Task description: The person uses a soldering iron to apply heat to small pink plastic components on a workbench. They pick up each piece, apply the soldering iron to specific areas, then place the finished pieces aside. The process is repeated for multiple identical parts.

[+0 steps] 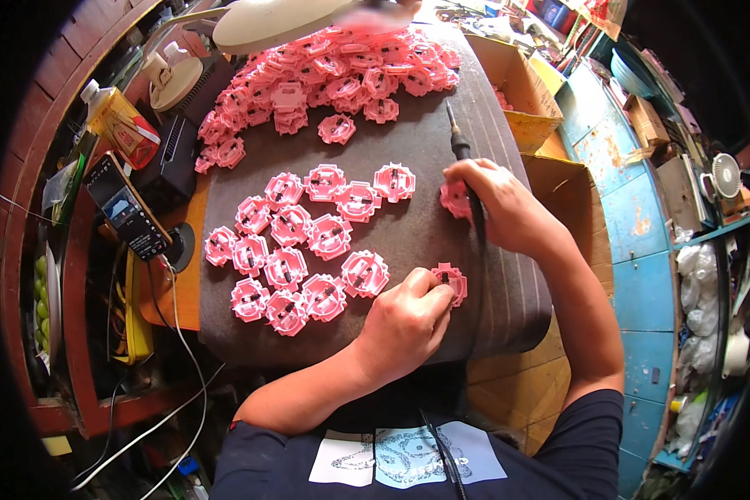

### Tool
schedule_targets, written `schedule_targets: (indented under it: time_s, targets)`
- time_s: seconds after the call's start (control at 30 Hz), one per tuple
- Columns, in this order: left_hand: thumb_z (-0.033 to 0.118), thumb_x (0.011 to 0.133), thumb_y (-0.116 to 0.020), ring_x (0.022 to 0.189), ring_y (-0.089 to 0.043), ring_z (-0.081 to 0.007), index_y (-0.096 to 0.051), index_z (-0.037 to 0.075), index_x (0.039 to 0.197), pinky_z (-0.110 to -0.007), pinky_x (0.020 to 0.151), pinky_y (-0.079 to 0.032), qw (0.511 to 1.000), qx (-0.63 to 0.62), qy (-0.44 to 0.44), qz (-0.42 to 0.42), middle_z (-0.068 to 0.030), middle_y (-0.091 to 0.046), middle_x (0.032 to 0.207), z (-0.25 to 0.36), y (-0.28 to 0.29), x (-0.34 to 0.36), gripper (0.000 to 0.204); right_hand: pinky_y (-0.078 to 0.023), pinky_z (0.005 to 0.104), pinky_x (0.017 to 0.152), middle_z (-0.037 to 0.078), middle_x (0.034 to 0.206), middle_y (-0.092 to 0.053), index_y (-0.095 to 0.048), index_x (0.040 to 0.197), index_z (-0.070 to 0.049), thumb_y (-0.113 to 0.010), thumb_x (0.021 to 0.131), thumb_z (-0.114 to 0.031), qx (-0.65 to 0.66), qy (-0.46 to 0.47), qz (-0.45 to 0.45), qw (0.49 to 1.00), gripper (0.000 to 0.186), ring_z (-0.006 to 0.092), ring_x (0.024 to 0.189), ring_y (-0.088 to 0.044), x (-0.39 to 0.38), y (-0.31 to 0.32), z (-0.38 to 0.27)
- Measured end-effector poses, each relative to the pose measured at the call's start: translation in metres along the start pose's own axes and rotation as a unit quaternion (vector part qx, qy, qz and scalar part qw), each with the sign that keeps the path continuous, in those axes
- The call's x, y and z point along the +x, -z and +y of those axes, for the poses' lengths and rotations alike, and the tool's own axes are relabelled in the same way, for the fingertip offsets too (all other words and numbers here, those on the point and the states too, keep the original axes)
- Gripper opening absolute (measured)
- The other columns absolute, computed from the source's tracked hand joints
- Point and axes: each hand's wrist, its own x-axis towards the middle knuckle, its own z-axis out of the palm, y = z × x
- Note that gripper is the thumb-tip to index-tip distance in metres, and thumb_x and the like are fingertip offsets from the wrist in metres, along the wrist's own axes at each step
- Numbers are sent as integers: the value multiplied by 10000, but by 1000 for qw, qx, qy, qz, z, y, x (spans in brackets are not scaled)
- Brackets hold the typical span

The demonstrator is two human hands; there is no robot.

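Observation:
My left hand [404, 312] is closed on a pink plastic part [454, 279] with a small dark piece in it, near the mat's front right. My right hand [496, 196] grips a black-handled tool [461, 146] with a slim metal tip pointing away from me, like a soldering iron, its cord trailing down. Another pink part [454, 200] lies just under that hand; whether my fingers touch it is hidden. Loose rows of similar pink parts [333, 237] lie on the dark mat [421, 329] left of my hands. A large heap of them [283, 83] covers the far end.
A lamp [267, 25] overhangs the heap. At left stand a phone [125, 208] on a stand with cables, a bottle [121, 125] and a black box [171, 150]. Cardboard boxes [521, 71] line the right side, beside a blue surface [633, 292] and cluttered shelves with a small fan [725, 175].

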Motion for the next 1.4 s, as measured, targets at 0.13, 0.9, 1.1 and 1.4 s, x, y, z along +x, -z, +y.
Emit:
schedule_targets:
  time_s: [0.13, 0.9, 1.1, 1.4]
  targets:
    - [-28, 827, -758, 858, -676, -350, -699, 6, 995, -428, 728, -580, 1000, -2, -2, 9, -153, -642, 948, 2, 1, 1, 181, -520, 488, 909, 180, 1085, -676, -563, 1229, -54, -811, 758, -34, -7, -5, 91, 996, 533, 426, 1095, -625, -15, 8, -23]
    - [17, 873, -754, 878, -687, -344, -698, 11, 1023, -425, 754, -580, 1000, 11, -16, 22, -150, -649, 985, 1, -5, -2, 160, -479, 515, 739, 193, 865, -593, -565, 1168, -42, -661, 733, 113, -96, -31, 110, 989, 472, 434, 856, -605, -21, -12, -38]
    - [49, 899, -728, 853, -691, -334, -678, 12, 996, -420, 721, -599, 998, 32, -40, 29, -150, -634, 988, -1, -4, -1, 115, -479, 505, 742, 191, 867, -578, -592, 1159, -46, -626, 717, 133, -88, -9, 90, 992, 478, 426, 868, -595, -26, -8, -37]
    - [21, 873, -753, 879, -695, -349, -695, 17, 1042, -430, 756, -588, 1000, 17, -19, 10, -154, -654, 991, -2, -5, -6, 179, -481, 479, 679, 205, 911, -631, -608, 1148, -24, -687, 890, 32, -10, -20, 230, 973, 276, 397, 751, -599, -63, 2, -58]
